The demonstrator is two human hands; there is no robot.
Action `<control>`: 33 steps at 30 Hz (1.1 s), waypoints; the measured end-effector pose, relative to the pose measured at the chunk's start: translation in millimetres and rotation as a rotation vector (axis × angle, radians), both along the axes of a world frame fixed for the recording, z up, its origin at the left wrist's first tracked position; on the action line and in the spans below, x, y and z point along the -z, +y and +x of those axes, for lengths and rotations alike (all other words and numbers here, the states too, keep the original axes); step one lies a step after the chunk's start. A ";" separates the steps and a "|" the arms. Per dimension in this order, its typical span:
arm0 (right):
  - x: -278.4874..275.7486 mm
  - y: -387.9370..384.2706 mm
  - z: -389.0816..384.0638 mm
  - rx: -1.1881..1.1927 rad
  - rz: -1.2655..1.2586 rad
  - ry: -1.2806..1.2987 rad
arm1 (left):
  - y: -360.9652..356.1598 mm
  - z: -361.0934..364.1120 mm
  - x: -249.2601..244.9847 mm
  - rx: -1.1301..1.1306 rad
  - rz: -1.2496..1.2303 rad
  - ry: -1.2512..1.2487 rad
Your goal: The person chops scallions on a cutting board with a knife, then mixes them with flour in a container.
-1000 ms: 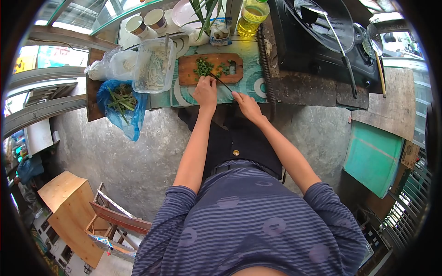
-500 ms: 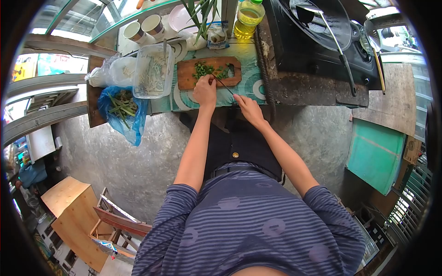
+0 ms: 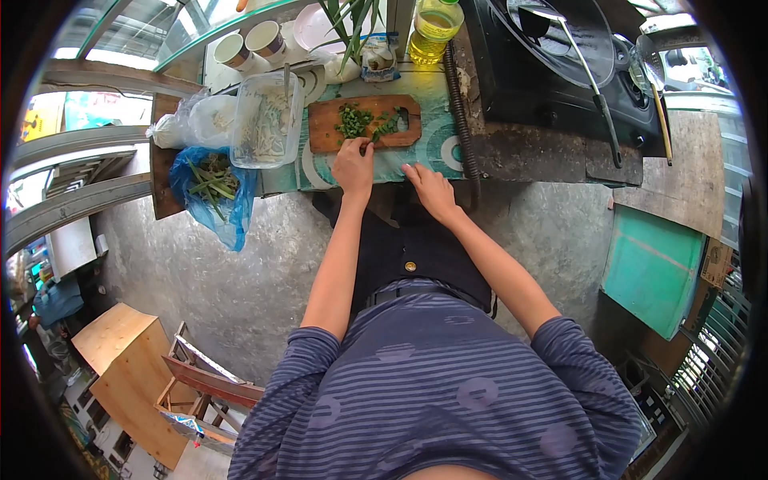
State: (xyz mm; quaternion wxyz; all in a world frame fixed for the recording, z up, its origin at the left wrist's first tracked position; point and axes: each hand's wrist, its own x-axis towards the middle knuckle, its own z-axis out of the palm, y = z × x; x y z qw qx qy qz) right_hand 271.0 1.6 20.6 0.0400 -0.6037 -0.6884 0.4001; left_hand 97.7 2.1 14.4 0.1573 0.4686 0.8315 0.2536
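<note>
Left grip: left hand [image 3: 354, 164] has its fingers bunched together, knuckles up, tips pressed on the near end of the greens [image 3: 354, 122]. It reads as a pin-down hold to keep the pile from scattering.
Right grip: right hand [image 3: 428, 186] is off the board, low over the patterned mat [image 3: 392, 164] at the near edge of the counter [image 3: 520, 152]. Cannot tell if it is closed on anything; nothing clearly shows in it.
Greens: chopped pile mid cutting board [image 3: 322, 128], spanning far edge to near edge. It touches the left fingertips and lies ahead and left of the right hand, apart from it.
Board: long side runs parallel to the counter's near edge, square ahead of the person. My read is that both hands reach it without leaning.
Left of board: clear plastic tub [image 3: 268, 120] sits just beside its left end. Blue bag [image 3: 210, 188] of long green stalks hangs at the counter's left edge, on the left-hand side.
Far edge: oil bottle [image 3: 434, 28] and cups [image 3: 248, 44] stand back from the board.
Right: black stove [image 3: 552, 80], with a ribbed hose [image 3: 458, 104] between it and the board.
</note>
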 end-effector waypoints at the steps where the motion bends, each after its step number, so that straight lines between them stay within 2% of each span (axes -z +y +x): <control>1: -0.5 1.1 -1.3 0.001 0.001 0.001 | 0.4 0.9 1.2 0.000 0.003 0.007; 3: 1.0 6.2 -3.8 0.004 0.003 0.005 | -0.2 2.0 2.6 -0.005 0.013 0.017; 6: 7.0 14.5 -3.3 0.067 -0.195 0.139 | 1.5 4.3 3.2 -0.025 0.017 0.018; 12: 1.0 9.5 13.0 0.027 -0.192 0.057 | 0.0 2.9 2.6 -0.067 -0.022 -0.002; 15: 3.9 10.7 9.4 0.031 -0.145 0.057 | 3.3 4.8 1.7 -0.060 -0.003 -0.006; 18: 2.0 4.4 5.0 0.057 0.002 0.060 | 7.2 4.2 4.5 -0.058 -0.009 -0.014; 21: 5.5 3.1 2.8 -0.014 0.159 -0.024 | 7.0 5.0 3.8 -0.054 0.000 -0.011; 24: 3.9 17.8 4.8 0.266 -0.522 0.235 | 9.7 6.1 1.6 -0.053 -0.013 -0.022; 27: 6.1 16.8 16.2 0.243 -0.655 0.287 | 8.1 3.7 2.2 -0.054 -0.040 -0.022; 33: 13.9 4.2 15.7 0.061 -0.017 0.133 | 10.0 5.3 2.6 -0.053 -0.057 -0.004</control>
